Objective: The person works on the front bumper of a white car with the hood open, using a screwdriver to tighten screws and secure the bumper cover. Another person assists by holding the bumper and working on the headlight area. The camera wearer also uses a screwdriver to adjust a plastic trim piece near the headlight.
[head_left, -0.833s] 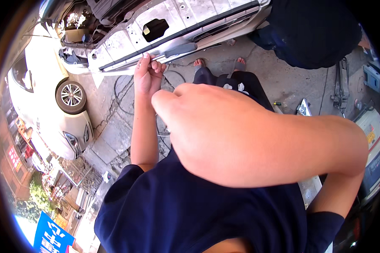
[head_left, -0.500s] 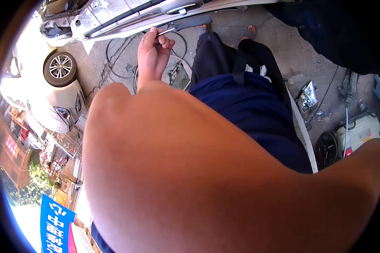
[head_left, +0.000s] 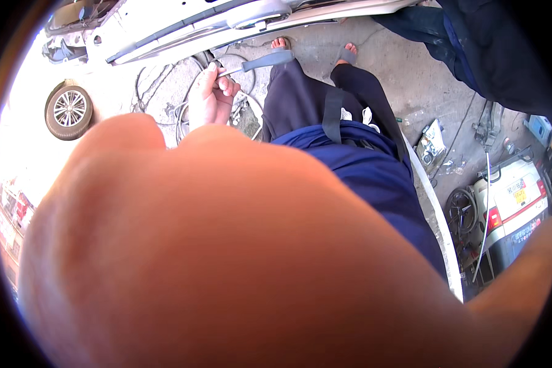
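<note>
Grasps a grey-handled tool (head_left: 268,59) in the left hand (head_left: 216,98), out toward 11 o'clock, palm turned to the lens, with thumb and curled fingers pinched about the shaft. Points the handle of the tool between 2 and 3 o'clock, out past the fingers to 12 o'clock in the view, its far part overlapping the left knee. Raises the right hand (head_left: 165,208) very close to the lens, blurred and large, filling much of the view from 6 to 9 o'clock and hiding the left forearm; cannot tell from here clenched from released.

Wears dark trousers (head_left: 294,92), a blue shirt (head_left: 374,165) and a black strap (head_left: 333,113) near the waist, with bare toes showing at 12 and 1 o'clock.

Faces a pale car body (head_left: 260,12) across 11 and 12 o'clock, apart from the tool. Has hoses (head_left: 251,105) looped on the ground around the left hand in view, and a wheel (head_left: 69,111) near 10 o'clock. Has dark cloth (head_left: 503,55) at 2 o'clock, a headlight (head_left: 432,142) and a jack (head_left: 489,122) between 2 and 3, and a white tailgate (head_left: 515,193) with red lamps at 3.
</note>
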Action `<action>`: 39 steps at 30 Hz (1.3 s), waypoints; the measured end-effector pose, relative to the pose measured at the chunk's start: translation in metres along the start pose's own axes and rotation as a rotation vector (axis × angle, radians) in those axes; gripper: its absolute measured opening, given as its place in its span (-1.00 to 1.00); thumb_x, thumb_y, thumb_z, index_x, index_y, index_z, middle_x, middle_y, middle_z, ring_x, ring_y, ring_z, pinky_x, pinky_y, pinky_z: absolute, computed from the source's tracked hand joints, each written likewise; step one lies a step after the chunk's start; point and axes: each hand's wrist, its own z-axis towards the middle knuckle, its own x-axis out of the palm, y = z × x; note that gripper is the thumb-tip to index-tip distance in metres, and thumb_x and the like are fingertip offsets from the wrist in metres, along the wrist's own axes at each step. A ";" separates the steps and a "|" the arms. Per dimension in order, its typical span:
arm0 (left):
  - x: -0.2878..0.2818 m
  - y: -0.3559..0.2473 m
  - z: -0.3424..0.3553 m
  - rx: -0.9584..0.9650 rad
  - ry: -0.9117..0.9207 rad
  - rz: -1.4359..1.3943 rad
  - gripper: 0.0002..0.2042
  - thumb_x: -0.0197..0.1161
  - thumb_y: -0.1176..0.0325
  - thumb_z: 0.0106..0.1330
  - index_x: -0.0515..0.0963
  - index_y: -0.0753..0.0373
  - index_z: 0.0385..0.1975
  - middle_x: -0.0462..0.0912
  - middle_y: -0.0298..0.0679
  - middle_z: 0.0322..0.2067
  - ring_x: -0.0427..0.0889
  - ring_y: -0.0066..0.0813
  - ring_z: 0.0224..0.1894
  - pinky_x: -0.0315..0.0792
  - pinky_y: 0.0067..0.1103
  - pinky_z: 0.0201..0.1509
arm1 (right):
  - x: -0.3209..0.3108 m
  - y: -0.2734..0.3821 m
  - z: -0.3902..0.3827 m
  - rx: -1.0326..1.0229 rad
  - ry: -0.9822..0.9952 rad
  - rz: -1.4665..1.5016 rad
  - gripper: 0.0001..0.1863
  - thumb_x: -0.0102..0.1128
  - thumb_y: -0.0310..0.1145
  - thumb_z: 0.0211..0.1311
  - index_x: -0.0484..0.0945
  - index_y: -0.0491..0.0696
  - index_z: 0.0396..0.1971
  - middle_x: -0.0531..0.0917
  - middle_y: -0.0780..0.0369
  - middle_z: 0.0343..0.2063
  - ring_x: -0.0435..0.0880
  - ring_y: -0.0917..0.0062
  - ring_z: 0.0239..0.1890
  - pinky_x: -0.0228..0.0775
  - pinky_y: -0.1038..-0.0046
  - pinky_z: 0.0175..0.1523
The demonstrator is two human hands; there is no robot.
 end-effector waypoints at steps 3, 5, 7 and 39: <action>0.011 -0.010 -0.014 0.033 -0.025 0.036 -0.80 0.04 0.30 0.46 0.47 0.28 -0.35 0.42 -0.31 -0.67 0.39 -0.48 -0.59 0.37 -0.45 -0.31 | 0.001 0.005 -0.011 -0.011 0.014 -0.014 -0.62 -0.01 -0.41 0.18 0.45 -0.38 -0.09 0.61 -0.05 -0.19 0.66 0.25 -0.17 0.49 0.34 0.01; 0.008 -0.010 -0.009 0.025 0.022 0.026 -0.80 0.04 0.31 0.46 0.48 0.28 -0.35 0.44 -0.31 -0.67 0.40 -0.47 -0.59 0.37 -0.44 -0.31 | 0.003 0.006 -0.016 0.017 0.011 -0.012 -0.63 -0.01 -0.42 0.18 0.45 -0.38 -0.09 0.61 -0.04 -0.19 0.66 0.26 -0.17 0.49 0.35 0.01; 0.004 -0.010 -0.007 0.021 0.038 0.020 -0.80 0.04 0.31 0.46 0.48 0.28 -0.35 0.45 -0.30 -0.67 0.41 -0.47 -0.59 0.37 -0.44 -0.31 | 0.003 0.010 -0.026 0.031 0.032 -0.018 -0.63 -0.01 -0.43 0.18 0.45 -0.38 -0.08 0.61 -0.04 -0.19 0.65 0.27 -0.17 0.49 0.36 0.00; 0.038 -0.021 -0.002 -0.019 0.124 0.209 -0.82 0.07 0.32 0.45 0.47 0.29 -0.35 0.45 -0.30 -0.67 0.40 -0.49 -0.61 0.39 -0.50 -0.39 | 0.018 0.053 -0.065 0.027 -0.307 0.067 -0.68 -0.05 -0.52 0.22 0.45 -0.35 -0.05 0.61 0.07 -0.20 0.64 0.44 -0.20 0.51 0.48 -0.03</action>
